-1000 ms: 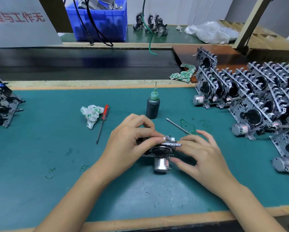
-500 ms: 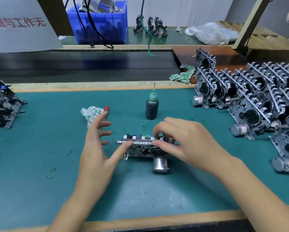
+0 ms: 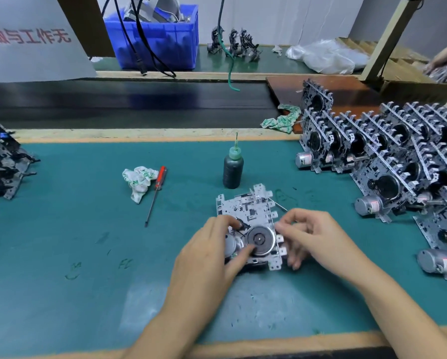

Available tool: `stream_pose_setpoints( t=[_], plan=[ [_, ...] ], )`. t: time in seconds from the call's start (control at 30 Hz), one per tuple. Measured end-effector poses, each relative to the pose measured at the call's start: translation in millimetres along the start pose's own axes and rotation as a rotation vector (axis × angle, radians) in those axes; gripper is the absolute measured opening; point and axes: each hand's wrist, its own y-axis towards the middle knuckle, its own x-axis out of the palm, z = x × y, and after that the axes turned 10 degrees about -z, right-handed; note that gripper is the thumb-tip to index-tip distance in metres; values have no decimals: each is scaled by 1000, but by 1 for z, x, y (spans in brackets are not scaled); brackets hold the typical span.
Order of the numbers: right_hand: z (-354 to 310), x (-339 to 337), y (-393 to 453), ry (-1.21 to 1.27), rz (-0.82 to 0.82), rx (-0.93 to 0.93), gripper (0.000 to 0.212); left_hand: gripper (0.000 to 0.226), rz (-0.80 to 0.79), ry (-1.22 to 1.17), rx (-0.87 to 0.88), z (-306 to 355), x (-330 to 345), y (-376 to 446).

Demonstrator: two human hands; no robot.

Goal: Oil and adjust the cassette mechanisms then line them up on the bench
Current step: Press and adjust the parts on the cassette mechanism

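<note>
Between both hands on the green-matted bench (image 3: 61,255) lies a silver metal cassette mechanism (image 3: 248,221), flywheel up. Left hand (image 3: 212,257) grips its left edge, thumb on the flywheel; right hand (image 3: 313,237) pinches its right edge. Beyond the fingers (image 3: 282,226) stands a dark oil bottle (image 3: 232,168).

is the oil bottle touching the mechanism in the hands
Cannot tell. In the head view the oil bottle stands just behind the mechanism, and the mechanism's far edge meets the bottle's base in the picture, so no gap or contact shows plainly.
</note>
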Motion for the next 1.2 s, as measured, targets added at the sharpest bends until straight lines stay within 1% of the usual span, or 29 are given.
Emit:
stream_pose_setpoints(
  t=[0.03, 0.1, 0.13, 0.23, 0.3, 0.33, 0.37, 0.43, 0.47, 0.5, 0.53, 0.57, 0.7, 0.93, 1.03, 1.1, 1.2],
  plan=[
    [2, 0, -5, -30, -21, 31, 32, 33, -8, 9, 26, -3, -3, 2],
    [4, 1, -15, -133, -48, 102, 47, 37, -59, 18, 62, -13, -14, 5],
    [4, 1, -17, -193, -31, 125, 53, 37, -102, 32, 97, -19, -20, 8],
    [6, -2, -16, -379, 151, 88, 65, 27, -202, 108, 203, -32, -31, 20],
    [7, -1, -9, -422, 242, 19, 63, 29, -214, 13, 198, -40, -32, 30],
    [8, 1, -5, -466, 272, -16, 60, 35, -234, -40, 185, -45, -31, 32],
    [11, 5, -2, -547, 306, -47, 58, 47, -274, -76, 180, -50, -32, 33],
    [18, 14, 1, -798, 380, -98, 59, 81, -388, -165, 166, -62, -32, 28],
    [19, 17, 1, -901, 401, -135, 57, 97, -414, -203, 148, -68, -33, 24],
    [21, 20, 0, -950, 405, -164, 55, 107, -416, -217, 133, -72, -33, 19],
    [22, 20, -1, -956, 401, -170, 55, 112, -405, -212, 123, -74, -33, 16],
    [23, 20, -2, -941, 400, -164, 56, 112, -386, -197, 121, -74, -31, 16],
    [27, 17, 0, -887, 386, -147, 57, 102, -353, -184, 166, -70, -29, 19],
    [26, 17, 1, -872, 352, -116, 67, 107, -369, -242, 169, -74, -27, 18],
    [26, 17, 1, -865, 348, -107, 66, 116, -373, -228, 157, -72, -25, 17],
    [26, 17, 1, -863, 356, -103, 64, 119, -337, -166, 134, -66, -22, 17],
    [26, 18, 2, -834, 382, -108, 56, 106, -253, -34, 161, -56, -17, 19]
  ],
)
